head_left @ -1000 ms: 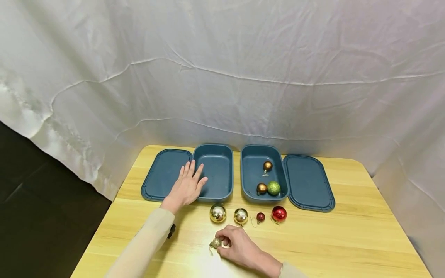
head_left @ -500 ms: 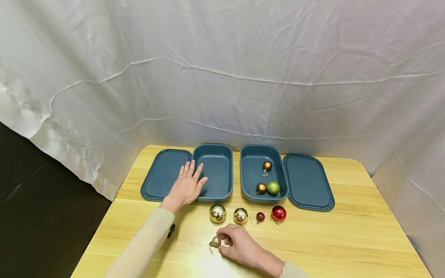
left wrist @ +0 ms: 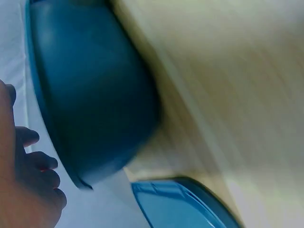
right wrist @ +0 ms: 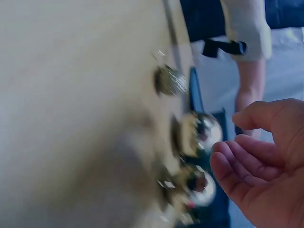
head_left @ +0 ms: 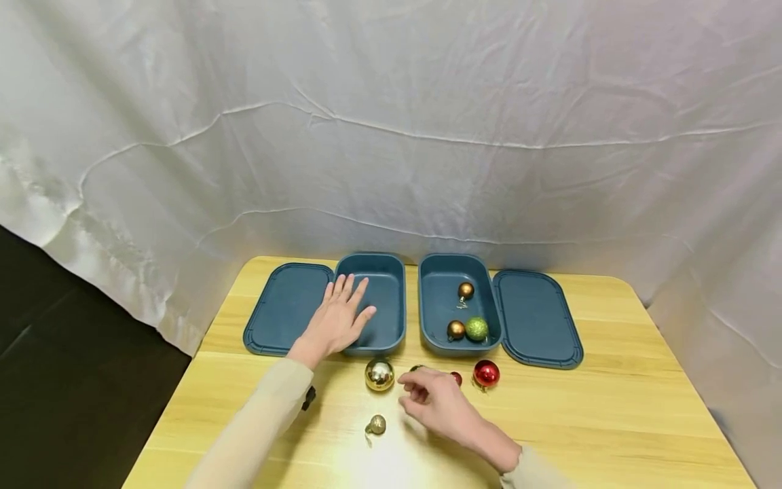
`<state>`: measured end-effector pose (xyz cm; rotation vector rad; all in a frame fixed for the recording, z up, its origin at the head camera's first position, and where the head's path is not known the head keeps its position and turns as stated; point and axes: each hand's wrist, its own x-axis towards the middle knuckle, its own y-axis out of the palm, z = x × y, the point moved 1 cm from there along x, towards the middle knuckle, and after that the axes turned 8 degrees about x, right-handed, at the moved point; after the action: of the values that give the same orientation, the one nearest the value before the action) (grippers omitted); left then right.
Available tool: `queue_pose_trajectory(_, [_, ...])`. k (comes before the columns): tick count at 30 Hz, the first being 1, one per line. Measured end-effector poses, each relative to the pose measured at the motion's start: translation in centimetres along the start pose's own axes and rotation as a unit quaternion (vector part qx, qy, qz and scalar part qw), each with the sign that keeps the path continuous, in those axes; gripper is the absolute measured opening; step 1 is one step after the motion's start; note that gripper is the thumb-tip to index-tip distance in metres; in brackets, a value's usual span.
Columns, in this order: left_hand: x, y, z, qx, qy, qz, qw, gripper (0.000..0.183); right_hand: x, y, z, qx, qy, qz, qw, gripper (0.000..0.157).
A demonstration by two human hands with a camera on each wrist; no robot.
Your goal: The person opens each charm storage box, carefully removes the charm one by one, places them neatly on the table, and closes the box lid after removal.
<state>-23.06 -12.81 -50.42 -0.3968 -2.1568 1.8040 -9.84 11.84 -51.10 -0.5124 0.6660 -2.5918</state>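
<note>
My left hand (head_left: 334,324), fingers straight and spread, is over the left edge of the left blue box (head_left: 386,312). Whether it touches the rim I cannot tell. My right hand (head_left: 436,402) holds nothing, its fingers loosely bent above the table. To its left is a smooth gold bauble (head_left: 379,375), and nearer me lies a small glittery gold bauble (head_left: 377,424) with a string. The right hand mostly hides a faceted gold bauble (right wrist: 198,184) and partly covers a small dark red one (head_left: 456,378). Further right lies a shiny red bauble (head_left: 487,373).
The right blue box (head_left: 432,299) contains two copper baubles (head_left: 466,291) and a green glittery one (head_left: 476,329). Flat blue lids lie outside the boxes, one left (head_left: 284,312) and one right (head_left: 537,319). A pale curtain (head_left: 391,136) hangs behind the wooden table (head_left: 611,407).
My right hand has let go of the small glittery gold bauble, which stays on the table, and has moved up and right toward the row of baubles. The left hand has shifted slightly right.
</note>
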Motion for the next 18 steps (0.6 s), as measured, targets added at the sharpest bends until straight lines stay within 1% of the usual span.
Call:
queue_pose_trajectory(5, [1.2,-0.1,-1.9,0.014,0.039,0.0,0.9991,0.076,0.8,-3.0,-0.4,-0.015,0.009,-0.052,0.998,0.022])
queue_pose_trajectory(8, [1.8,0.2,-2.9,0.022,0.053,0.003,0.9983,0.077,1.4,-4.9,-0.8,-0.032,0.013,-0.077,0.996,0.021])
queue_pose_trajectory(10, [2.1,0.4,-3.6,0.024,0.062,0.006,0.9978,0.077,1.7,-6.1,-1.3,-0.041,0.019,-0.086,0.995,0.02])
queue_pose_trajectory(13, [2.6,0.7,-4.7,0.03,0.078,0.013,0.9965,0.077,2.3,-7.6,-2.1,-0.053,0.04,-0.099,0.993,0.019])
queue_pose_trajectory(18, [3.5,0.8,-6.6,0.041,0.107,0.019,0.9932,0.078,2.9,-9.6,-3.5,-0.07,0.093,-0.127,0.985,0.02])
